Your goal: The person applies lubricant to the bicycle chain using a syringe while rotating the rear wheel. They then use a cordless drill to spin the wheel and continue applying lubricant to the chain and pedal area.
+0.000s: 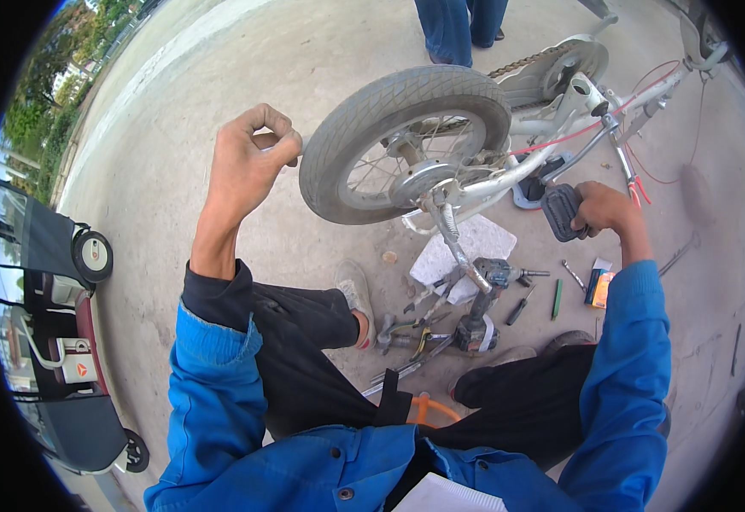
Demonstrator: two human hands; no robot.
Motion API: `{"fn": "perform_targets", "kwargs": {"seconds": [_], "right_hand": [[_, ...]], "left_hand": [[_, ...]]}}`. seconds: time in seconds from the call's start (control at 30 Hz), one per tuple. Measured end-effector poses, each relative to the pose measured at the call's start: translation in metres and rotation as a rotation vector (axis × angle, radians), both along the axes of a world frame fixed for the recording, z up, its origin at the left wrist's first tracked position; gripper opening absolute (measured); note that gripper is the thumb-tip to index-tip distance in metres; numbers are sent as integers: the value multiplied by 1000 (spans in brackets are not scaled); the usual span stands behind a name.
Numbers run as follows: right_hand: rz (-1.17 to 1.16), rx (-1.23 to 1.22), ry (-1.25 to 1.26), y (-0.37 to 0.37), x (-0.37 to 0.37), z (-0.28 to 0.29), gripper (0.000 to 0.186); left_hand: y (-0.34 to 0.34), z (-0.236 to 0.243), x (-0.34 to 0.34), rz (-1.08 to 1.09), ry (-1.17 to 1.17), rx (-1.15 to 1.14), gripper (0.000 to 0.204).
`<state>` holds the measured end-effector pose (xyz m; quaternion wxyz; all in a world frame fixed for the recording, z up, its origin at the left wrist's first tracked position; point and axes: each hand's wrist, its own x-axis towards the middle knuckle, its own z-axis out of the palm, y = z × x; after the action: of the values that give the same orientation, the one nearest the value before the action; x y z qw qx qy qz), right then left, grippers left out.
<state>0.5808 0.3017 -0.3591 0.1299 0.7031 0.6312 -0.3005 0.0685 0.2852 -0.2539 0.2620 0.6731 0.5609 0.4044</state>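
A white bicycle frame [517, 183] stands tipped before me, its grey-tyred wheel [321, 154] toward my left. My left hand [253, 162] is curled beside the tyre's left side, thumb and forefinger together; I cannot make out whether anything is between them or whether it touches the tyre. My right hand [601, 209] grips a black pedal [560, 209] on a silver crank arm. A chain [517, 65] runs to a chainring behind the wheel. A red cable [533, 147] runs along the frame.
On the concrete below lie a power drill [477, 320], pale foam [458, 249], pliers, a green screwdriver [558, 299], a small orange box [598, 288] and several other tools. A person's jeans-clad legs [445, 21] stand beyond the bicycle. A three-wheeled vehicle [48, 316] is at the left.
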Motion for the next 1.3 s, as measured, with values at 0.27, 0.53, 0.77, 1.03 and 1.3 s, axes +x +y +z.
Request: {"fn": "perform_targets", "kwargs": {"seconds": [0.27,0.53,0.77,1.03,1.3], "right_hand": [[-124,-17,294,-23,-26,62,47],[-155,220,553,-46,-7,129,43],[-214,605,489,-59,26,150,44],[-144,1041,288,-53,64,154,43],[-290,1349,-77,-25,92,137,43]], "left_hand": [[1,0,-2,-7,-3,-31,8],[2,-1,-5,-9,-3,-21,9],[1,-1,-6,-1,-1,-12,8],[-1,0,-6,15,-2,-8,10],[-1,1,-5,19,10,1,10]]}}
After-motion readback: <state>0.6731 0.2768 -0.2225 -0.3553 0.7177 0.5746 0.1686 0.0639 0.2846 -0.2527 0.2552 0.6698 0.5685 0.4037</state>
